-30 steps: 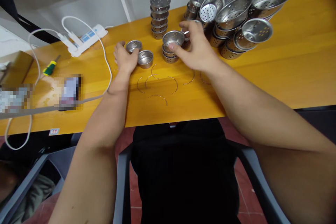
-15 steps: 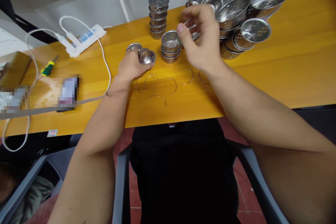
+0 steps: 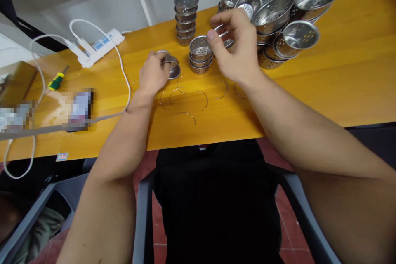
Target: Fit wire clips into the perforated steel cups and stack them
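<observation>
My left hand [image 3: 154, 73] is closed at the rim of a small perforated metal cup [image 3: 173, 70] on the table. A second cup's rim [image 3: 163, 52] shows just behind the fingers, and the hand hides part of both. To their right stands a short stack of perforated cups [image 3: 200, 55]. Beside that stack my right hand [image 3: 239, 47] hovers with fingers curved and thumb apart, holding nothing I can see. Another cup [image 3: 228, 43] shows partly behind its fingers. Thin curved wires [image 3: 202, 100] lie scattered in front of the hands.
A taller stack of cups [image 3: 186, 18] stands at the back. Larger perforated bowls and cups [image 3: 274, 12] crowd the right side. On the left are a white power strip [image 3: 100, 47] with cables, a green-yellow screwdriver [image 3: 56, 81] and a blurred phone [image 3: 81, 109].
My left hand has turned and its fingers have moved onto the cup's rim; the cup has tipped slightly. My right hand has shifted only a little to the left.
</observation>
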The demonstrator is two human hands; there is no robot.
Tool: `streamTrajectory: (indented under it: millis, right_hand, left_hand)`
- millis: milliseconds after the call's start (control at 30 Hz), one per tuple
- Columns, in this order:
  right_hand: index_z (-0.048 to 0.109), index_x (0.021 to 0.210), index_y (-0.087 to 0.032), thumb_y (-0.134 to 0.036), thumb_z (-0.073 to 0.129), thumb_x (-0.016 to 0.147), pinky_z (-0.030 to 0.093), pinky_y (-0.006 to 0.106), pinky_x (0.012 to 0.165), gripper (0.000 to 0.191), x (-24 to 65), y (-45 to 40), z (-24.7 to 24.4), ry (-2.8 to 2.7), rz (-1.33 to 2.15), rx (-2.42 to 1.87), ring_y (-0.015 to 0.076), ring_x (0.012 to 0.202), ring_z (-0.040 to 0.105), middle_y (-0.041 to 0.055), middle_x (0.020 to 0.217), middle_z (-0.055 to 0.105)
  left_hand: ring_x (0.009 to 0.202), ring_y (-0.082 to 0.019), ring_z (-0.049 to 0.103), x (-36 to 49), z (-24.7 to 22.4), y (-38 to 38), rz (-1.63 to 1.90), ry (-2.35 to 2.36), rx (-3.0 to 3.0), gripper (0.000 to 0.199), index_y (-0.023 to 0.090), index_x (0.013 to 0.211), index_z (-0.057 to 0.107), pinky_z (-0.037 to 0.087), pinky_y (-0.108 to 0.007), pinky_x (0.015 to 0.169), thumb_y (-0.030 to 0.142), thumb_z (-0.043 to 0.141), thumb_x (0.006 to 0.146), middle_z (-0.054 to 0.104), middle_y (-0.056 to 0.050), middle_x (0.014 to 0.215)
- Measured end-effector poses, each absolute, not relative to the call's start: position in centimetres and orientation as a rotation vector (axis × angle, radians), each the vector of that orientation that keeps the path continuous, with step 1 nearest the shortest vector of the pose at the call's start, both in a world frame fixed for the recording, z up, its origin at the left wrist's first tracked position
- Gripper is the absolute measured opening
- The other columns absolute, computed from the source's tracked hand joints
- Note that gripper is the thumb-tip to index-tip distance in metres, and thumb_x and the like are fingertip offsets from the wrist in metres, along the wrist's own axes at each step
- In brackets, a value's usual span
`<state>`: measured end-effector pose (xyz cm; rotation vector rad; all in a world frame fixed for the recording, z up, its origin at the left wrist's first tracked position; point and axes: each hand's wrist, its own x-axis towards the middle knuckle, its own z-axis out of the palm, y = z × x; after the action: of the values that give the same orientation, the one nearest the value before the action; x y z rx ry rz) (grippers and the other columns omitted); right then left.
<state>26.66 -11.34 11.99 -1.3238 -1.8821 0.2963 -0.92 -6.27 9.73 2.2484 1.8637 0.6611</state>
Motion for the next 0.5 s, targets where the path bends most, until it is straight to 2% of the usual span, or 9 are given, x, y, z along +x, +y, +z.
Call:
streamTrajectory:
  millis: [167, 267, 300, 367, 400, 467, 500]
  right_hand:
    - [0.064, 0.151, -0.037, -0.045, 0.049, 0.129, 0.063, 0.045, 0.128, 0.027, 26.9, -11.6, 12.7, -1.825, 0.345, -1.291, 0.0283, 0.145, 0.073, 0.0103, 0.165, 0.073]
    - [0.071, 0.133, -0.038, -0.052, 0.058, 0.126, 0.071, 0.051, 0.107, 0.021, 28.0, -12.9, 14.4, -1.767, 0.463, -1.211, 0.0327, 0.117, 0.082, 0.0099, 0.134, 0.083]
    - [0.072, 0.122, -0.036, -0.053, 0.063, 0.122, 0.071, 0.053, 0.095, 0.019, 28.7, -13.5, 15.0, -1.731, 0.483, -1.188, 0.0337, 0.1, 0.082, 0.0103, 0.118, 0.083]
    - [0.074, 0.113, -0.032, -0.044, 0.074, 0.115, 0.067, 0.054, 0.09, 0.012, 30.6, -14.5, 15.6, -1.864, 0.518, -1.187, 0.0343, 0.092, 0.08, 0.0109, 0.107, 0.083]
    - [0.077, 0.12, -0.031, -0.04, 0.071, 0.115, 0.065, 0.054, 0.092, 0.011, 31.8, -14.8, 15.6, -2.007, 0.51, -1.217, 0.0348, 0.094, 0.08, 0.0119, 0.108, 0.083]
    - [0.081, 0.14, -0.03, -0.036, 0.059, 0.118, 0.062, 0.056, 0.094, 0.032, 34.3, -14.9, 15.0, -2.404, 0.462, -1.367, 0.0365, 0.098, 0.08, 0.0149, 0.118, 0.086]
    - [0.083, 0.148, -0.029, -0.033, 0.06, 0.115, 0.062, 0.056, 0.095, 0.041, 35.4, -14.7, 14.4, -2.569, 0.494, -1.374, 0.0376, 0.103, 0.081, 0.0175, 0.131, 0.086]
  left_hand:
    - [0.136, -0.039, 0.08, -0.8, 9.3, -5.6, 0.98, 1.795, 2.27, 0.029, 0.026, 0.128, 0.087, 0.064, -0.056, 0.119, 0.012, 0.067, 0.112, 0.087, -0.013, 0.139]
    - [0.13, -0.038, 0.081, -1.1, 8.4, -4.9, 1.11, 1.66, 2.258, 0.02, 0.028, 0.118, 0.083, 0.062, -0.052, 0.115, 0.014, 0.069, 0.112, 0.086, -0.013, 0.131]
    - [0.13, -0.038, 0.08, -1.1, 8.2, -4.8, 1.136, 1.606, 2.251, 0.016, 0.029, 0.116, 0.082, 0.061, -0.052, 0.115, 0.018, 0.07, 0.113, 0.086, -0.012, 0.129]
    - [0.126, -0.037, 0.08, -0.9, 7.8, -4.7, 1.176, 1.535, 2.251, 0.012, 0.031, 0.111, 0.079, 0.061, -0.052, 0.114, 0.022, 0.072, 0.114, 0.085, -0.01, 0.125]
    - [0.123, -0.037, 0.08, -0.8, 7.7, -4.7, 1.195, 1.521, 2.265, 0.013, 0.031, 0.11, 0.078, 0.061, -0.053, 0.112, 0.02, 0.072, 0.113, 0.084, -0.01, 0.122]
    - [0.117, -0.035, 0.078, -0.6, 7.7, -4.7, 1.215, 1.517, 2.297, 0.016, 0.03, 0.106, 0.076, 0.061, -0.053, 0.107, 0.015, 0.073, 0.111, 0.082, -0.01, 0.117]
    - [0.115, -0.033, 0.078, -0.5, 7.7, -4.7, 1.213, 1.518, 2.311, 0.018, 0.03, 0.105, 0.075, 0.061, -0.053, 0.106, 0.013, 0.073, 0.11, 0.081, -0.009, 0.116]
